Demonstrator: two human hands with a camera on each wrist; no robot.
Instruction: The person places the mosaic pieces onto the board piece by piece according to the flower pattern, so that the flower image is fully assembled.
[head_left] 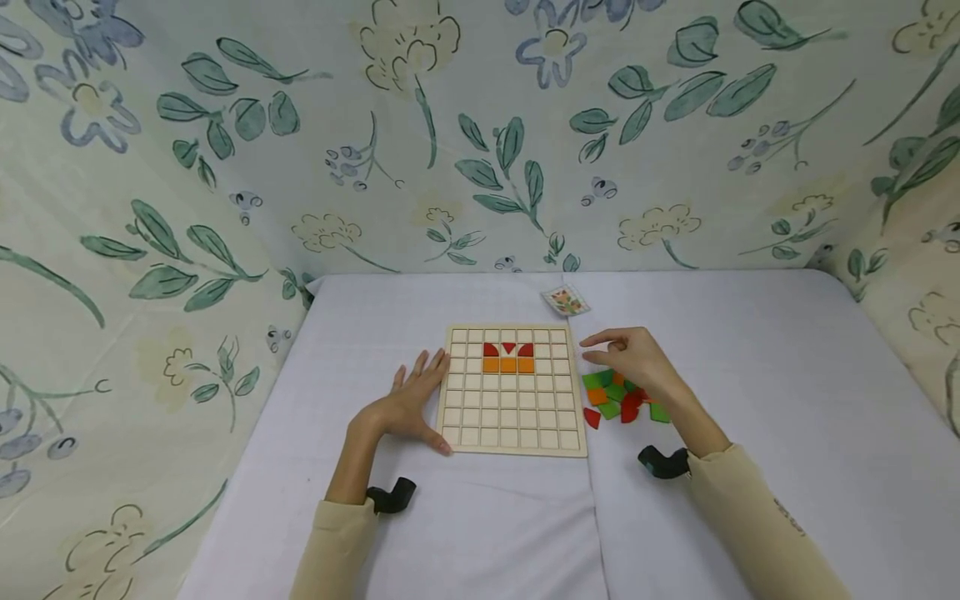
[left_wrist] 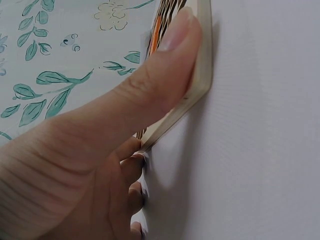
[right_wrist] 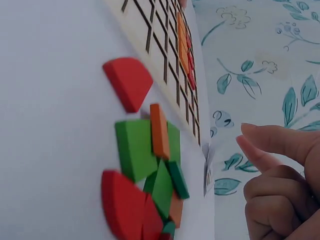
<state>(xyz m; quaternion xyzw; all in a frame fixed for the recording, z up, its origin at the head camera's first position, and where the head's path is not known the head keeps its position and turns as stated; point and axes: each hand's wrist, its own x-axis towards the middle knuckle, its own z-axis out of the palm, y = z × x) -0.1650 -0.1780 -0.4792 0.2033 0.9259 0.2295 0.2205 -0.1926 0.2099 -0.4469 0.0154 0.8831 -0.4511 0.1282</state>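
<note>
A pale wooden grid board (head_left: 510, 421) lies flat, with red pieces in one row above three orange squares (head_left: 508, 365). My left hand (head_left: 405, 408) rests at its left edge, fingers spread and thumb at the near left corner; the thumb (left_wrist: 145, 80) lies over the board's edge (left_wrist: 200, 75) in the left wrist view. Beyond the right edge hovers my right hand (head_left: 630, 354), index finger and thumb extended with a gap between, other fingers curled, nothing visible in it. Below it lie loose green, orange and red pieces (head_left: 630, 407). One red piece (right_wrist: 129, 82) sits nearer the board.
A small card with a coloured pattern (head_left: 566, 301) lies behind the board's far right corner. White cloth (head_left: 750, 333) covers the table, and a floral curtain (head_left: 420, 192) hangs behind it. Black wrist devices (head_left: 392, 497) are on both arms.
</note>
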